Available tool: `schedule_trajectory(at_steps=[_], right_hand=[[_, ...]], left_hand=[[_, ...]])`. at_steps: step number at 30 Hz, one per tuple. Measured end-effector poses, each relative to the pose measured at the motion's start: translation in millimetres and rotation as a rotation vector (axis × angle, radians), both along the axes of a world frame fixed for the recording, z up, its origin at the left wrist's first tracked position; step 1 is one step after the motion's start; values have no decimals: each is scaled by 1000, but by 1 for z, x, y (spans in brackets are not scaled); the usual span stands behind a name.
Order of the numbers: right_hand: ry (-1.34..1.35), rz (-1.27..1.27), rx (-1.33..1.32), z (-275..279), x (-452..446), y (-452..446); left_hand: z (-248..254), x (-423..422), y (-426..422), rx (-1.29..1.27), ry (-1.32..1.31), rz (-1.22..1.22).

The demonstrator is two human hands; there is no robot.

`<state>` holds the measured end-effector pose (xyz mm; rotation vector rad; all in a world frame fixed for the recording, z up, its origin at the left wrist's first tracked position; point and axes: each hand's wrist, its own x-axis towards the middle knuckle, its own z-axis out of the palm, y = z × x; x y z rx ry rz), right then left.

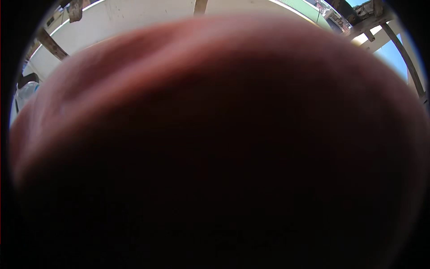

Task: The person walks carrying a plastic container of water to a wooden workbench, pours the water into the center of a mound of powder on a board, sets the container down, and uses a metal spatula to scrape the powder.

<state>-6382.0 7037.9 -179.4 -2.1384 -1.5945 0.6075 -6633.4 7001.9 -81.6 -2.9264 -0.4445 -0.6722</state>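
Note:
One of my hands (251,54) is right up against the head camera and fills most of the view. Its skin is blurred and reddish along the upper edge, where a fold runs toward the left. Lower down everything turns black in its shadow. Whether it is my left or my right hand I cannot tell. The fingers cannot be made out, and nothing held shows. No second hand can be seen.
Behind the hand, a pale wall (134,18) curves across the top. Weathered beams (53,45) stand at the upper left, with more wooden framework (369,24) at the upper right. Clear plastic (27,93) shows at the left edge. Blue sky (394,56) appears at right.

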Motion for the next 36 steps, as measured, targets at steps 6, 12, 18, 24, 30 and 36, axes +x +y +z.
schedule_trajectory(at_steps=[6, 12, 18, 24, 30, 36], right_hand=[[75, 161, 184, 10, -16, 11], [24, 143, 139, 4, -7, 21], [148, 210, 243, -1, -19, 28], [122, 220, 228, -10, -27, 30], [169, 154, 208, -7, -21, 33], [78, 251, 284, -4, -25, 43]], left_hand=[[-2, -7, 6, 12, 42, -31], [-3, -10, 6, 9, 34, -21], [7, -11, 7, -27, -4, 32], [13, -23, 26, 32, -29, 13], [46, -103, 55, -118, -368, 347], [142, -216, 19, 213, -682, 667]])
